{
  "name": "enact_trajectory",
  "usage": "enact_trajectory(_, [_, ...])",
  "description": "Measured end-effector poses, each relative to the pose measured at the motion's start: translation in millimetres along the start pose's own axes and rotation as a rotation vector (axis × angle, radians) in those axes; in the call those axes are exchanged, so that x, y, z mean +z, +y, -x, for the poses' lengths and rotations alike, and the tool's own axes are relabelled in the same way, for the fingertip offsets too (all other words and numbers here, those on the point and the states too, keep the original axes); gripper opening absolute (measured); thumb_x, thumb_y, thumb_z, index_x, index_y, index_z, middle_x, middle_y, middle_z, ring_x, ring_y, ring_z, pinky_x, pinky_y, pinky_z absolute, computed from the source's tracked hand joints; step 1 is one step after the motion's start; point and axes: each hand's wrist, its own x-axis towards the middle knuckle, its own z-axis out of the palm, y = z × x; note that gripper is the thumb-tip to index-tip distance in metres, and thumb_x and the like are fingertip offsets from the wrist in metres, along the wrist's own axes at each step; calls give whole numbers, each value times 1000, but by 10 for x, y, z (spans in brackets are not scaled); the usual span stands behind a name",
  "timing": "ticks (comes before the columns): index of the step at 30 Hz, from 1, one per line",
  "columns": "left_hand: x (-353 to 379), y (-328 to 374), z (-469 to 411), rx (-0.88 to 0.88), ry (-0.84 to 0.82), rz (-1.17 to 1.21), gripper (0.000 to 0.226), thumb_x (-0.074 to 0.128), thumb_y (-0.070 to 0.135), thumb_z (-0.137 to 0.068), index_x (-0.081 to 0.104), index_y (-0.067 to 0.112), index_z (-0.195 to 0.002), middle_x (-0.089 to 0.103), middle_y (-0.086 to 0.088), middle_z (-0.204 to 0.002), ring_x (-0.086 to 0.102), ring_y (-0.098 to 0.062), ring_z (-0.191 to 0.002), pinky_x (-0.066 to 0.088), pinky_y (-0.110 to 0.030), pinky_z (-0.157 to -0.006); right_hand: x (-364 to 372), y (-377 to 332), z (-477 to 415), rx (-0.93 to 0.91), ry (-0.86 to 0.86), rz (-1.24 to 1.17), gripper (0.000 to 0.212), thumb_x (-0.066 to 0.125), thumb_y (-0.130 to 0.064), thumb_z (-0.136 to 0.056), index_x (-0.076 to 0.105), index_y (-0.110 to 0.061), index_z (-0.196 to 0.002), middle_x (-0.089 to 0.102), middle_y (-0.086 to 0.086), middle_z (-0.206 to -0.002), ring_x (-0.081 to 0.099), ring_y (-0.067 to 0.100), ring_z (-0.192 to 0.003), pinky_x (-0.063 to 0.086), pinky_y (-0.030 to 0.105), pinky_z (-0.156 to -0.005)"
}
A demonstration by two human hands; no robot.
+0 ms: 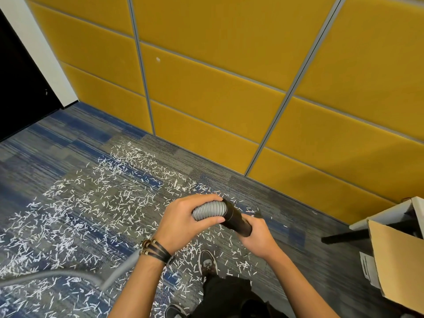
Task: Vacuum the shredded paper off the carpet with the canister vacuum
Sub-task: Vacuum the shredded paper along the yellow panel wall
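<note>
White shredded paper [91, 203] lies scattered over the blue-grey carpet [57, 145], from the yellow wall down to my feet. My left hand [185, 223] grips the grey ribbed vacuum hose [207, 211] near its end. My right hand [257, 235] holds the black tube end [236, 222] joined to that hose. Both are held above the carpet in front of me. The hose trails away blurred to the lower left [68, 275]. The canister itself is out of sight.
A yellow padded wall [229, 76] runs along the far side. An open cardboard box [399, 255] stands at the right, with a black tube [344, 236] lying beside it. A dark doorway [20, 88] is at the upper left. My shoe [207, 262] rests among the paper.
</note>
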Motion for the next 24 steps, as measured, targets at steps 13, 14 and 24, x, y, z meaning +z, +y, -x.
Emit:
enact_trajectory(13, [-130, 0, 138, 62, 72, -48, 59, 69, 73, -78, 60, 52, -132, 70, 32, -112, 67, 6, -106, 59, -26, -91, 77, -262, -31, -8, -5, -35, 19, 67, -1, -78, 68, -19, -85, 66, 2, -67, 58, 14, -58, 45, 31, -55])
enact_trajectory(14, [-161, -16, 147, 58, 71, -29, 57, 71, 73, -77, 61, 55, -130, 71, 32, -113, 67, 5, -107, 59, -28, -92, 101, -281, -22, -7, -10, -43, 19, 68, -1, -77, 67, -19, -84, 65, 2, -67, 58, 15, -58, 44, 30, -55])
enact_trajectory(24, [-151, -77, 214, 44, 103, 55, 51, 76, 67, -79, 71, 46, -125, 73, 27, -113, 71, -3, -103, 60, -29, -89, 63, -305, 127, 26, 31, 31, 23, 73, -5, -76, 68, -26, -84, 67, -5, -67, 62, 14, -61, 48, 29, -58])
